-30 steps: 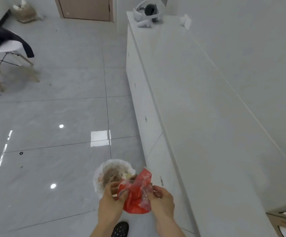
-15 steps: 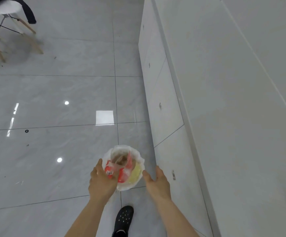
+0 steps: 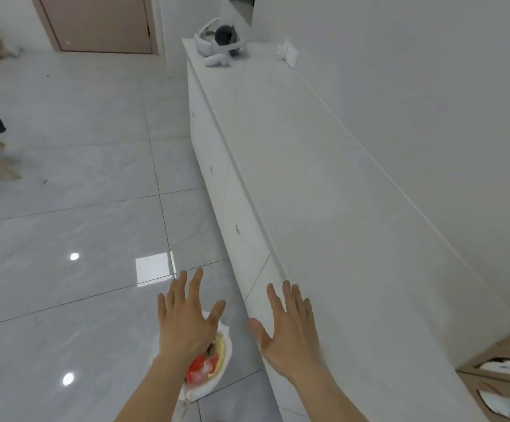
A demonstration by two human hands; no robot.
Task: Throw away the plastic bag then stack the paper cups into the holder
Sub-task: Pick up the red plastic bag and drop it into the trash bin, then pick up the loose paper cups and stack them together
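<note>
The plastic bag [image 3: 200,368] is bright red with pale clear patches, lying in a bin lined with a white bin liner [image 3: 214,383], beside something yellow [image 3: 221,351]. The floor [image 3: 64,208] is glossy pale grey tile with thin dark grout lines and white light spots. The long cabinet [image 3: 308,178] is plain white. The door [image 3: 101,22] is brown. The headset [image 3: 218,41] is white with a dark grey inside. The wooden holder [image 3: 491,360] is light brown.

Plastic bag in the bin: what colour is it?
Red, with clear patches; the plastic bag shows best in the head view, below the left hand.
</note>
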